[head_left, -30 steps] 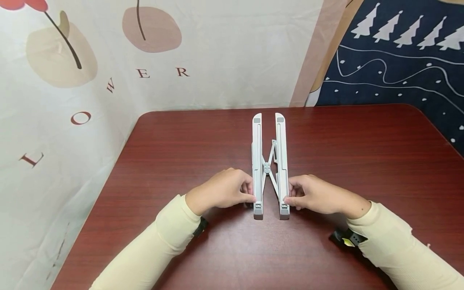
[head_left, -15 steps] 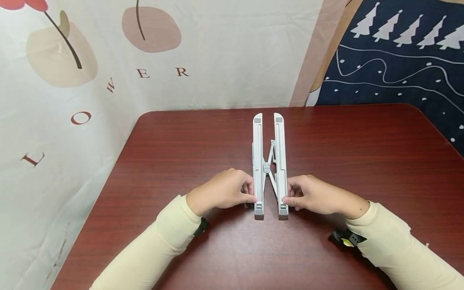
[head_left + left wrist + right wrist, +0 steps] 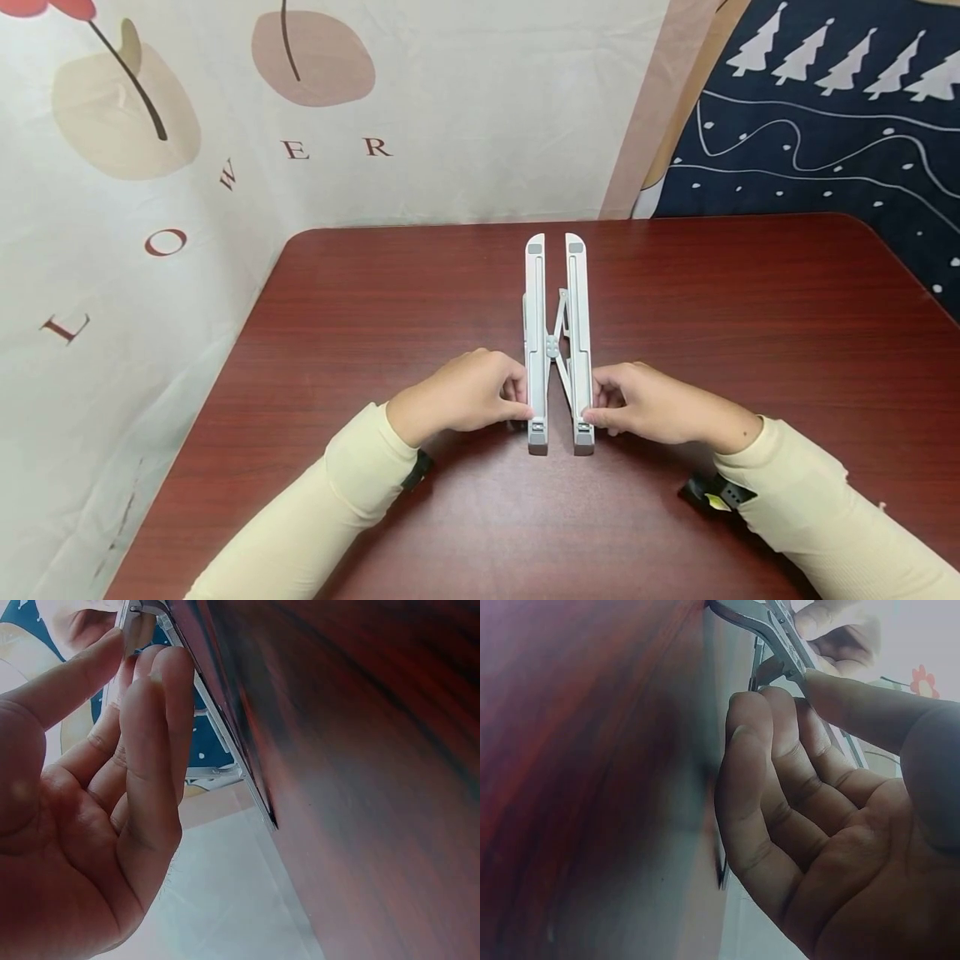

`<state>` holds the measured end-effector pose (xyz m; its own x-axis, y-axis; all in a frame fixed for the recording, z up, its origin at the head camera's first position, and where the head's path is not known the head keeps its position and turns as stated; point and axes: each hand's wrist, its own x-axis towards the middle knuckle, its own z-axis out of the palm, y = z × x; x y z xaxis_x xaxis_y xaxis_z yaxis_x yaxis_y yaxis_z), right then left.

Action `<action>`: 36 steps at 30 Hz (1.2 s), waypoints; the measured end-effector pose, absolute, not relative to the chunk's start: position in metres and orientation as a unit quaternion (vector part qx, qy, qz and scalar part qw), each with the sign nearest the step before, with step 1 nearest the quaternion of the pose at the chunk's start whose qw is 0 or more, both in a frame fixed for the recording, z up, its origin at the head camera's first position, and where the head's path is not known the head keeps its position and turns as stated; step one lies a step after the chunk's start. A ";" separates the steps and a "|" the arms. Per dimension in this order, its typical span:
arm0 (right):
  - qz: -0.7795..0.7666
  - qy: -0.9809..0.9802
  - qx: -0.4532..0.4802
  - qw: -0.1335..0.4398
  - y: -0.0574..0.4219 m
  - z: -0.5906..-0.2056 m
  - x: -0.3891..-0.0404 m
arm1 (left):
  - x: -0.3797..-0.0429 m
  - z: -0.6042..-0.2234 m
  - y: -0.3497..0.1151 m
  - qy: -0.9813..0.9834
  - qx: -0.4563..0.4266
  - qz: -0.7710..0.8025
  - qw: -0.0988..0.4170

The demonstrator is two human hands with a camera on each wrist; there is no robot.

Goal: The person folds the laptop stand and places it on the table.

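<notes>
A silver folding laptop stand (image 3: 536,333) stands on the table, its two long arms nearly parallel and joined by a crossed hinge (image 3: 552,347) between them. My left hand (image 3: 467,392) pinches the near end of the left arm, thumb on top and fingers curled at its outer side. On the opposite side, my right hand (image 3: 660,402) grips the near end of the right arm in the same way. Both wrist views show the thumb and curled fingers at the metal arms; in the left wrist view part of the stand (image 3: 217,712) rests against the table.
The reddish-brown wooden table (image 3: 375,292) has rounded far corners. Behind it hangs a pale printed cloth (image 3: 487,108) with letters, and a dark blue cloth (image 3: 810,142) with white trees is at the right. Black straps (image 3: 738,492) circle the wrists.
The stand's two arms have come slightly closer together, narrowing the gap at the hinge. Both hands have moved a little inward with them, keeping their grip.
</notes>
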<state>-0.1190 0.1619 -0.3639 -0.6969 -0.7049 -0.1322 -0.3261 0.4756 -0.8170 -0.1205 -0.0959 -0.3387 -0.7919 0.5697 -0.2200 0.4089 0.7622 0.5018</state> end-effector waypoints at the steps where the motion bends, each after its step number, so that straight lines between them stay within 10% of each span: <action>1: -0.405 0.827 -0.313 0.233 0.162 -0.364 -0.119 | -0.120 -0.339 -0.096 0.921 0.266 0.219 0.183; 36: -0.417 0.820 -0.309 0.241 0.156 -0.366 -0.116 | -0.118 -0.341 -0.091 0.919 0.273 0.222 0.180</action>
